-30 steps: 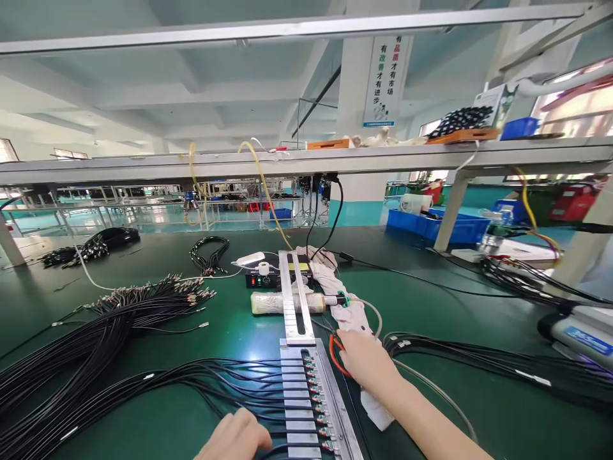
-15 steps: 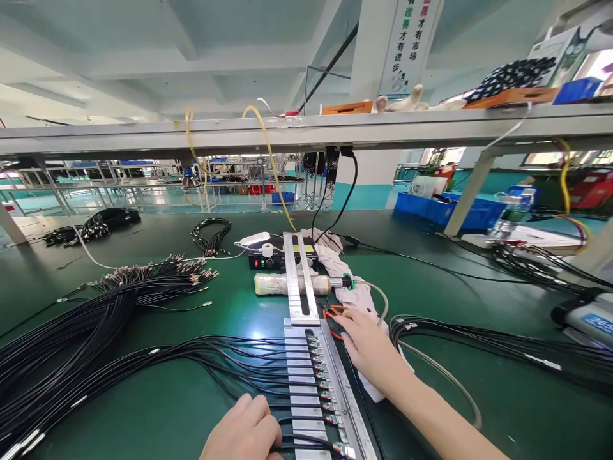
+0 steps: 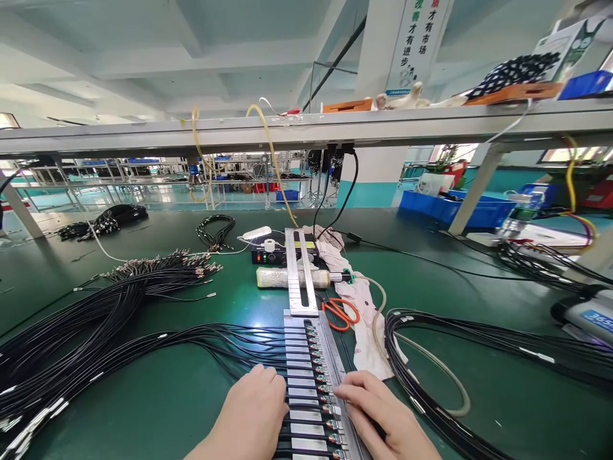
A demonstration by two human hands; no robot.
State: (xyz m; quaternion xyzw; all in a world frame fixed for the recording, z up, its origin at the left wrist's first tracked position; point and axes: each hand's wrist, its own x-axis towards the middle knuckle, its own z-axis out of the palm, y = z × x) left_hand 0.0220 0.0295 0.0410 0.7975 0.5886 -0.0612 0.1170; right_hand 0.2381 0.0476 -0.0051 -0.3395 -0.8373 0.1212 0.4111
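Note:
A long metal fixture [image 3: 306, 358] lies on the green bench with several black cables [image 3: 230, 348] laid across its slots, their metal connector ends lined up along its right side. My left hand [image 3: 251, 415] rests on the cables just left of the fixture at the bottom of the view. My right hand [image 3: 378, 412] touches the fixture's right edge beside the connector ends. Orange-handled scissors [image 3: 341, 313] lie free on the bench above my right hand, next to a white cloth [image 3: 366, 326].
A big bundle of black cables [image 3: 96, 313] spreads over the left of the bench, another bundle [image 3: 479, 358] on the right. Behind the fixture sit a black control box [image 3: 272, 255] and a wrapped tube [image 3: 278, 278]. An overhead shelf [image 3: 306, 131] spans the bench.
My right hand has drawn back from the scissors to the fixture's right edge near me. The left hand has shifted up onto the cables. The camera has tilted slightly.

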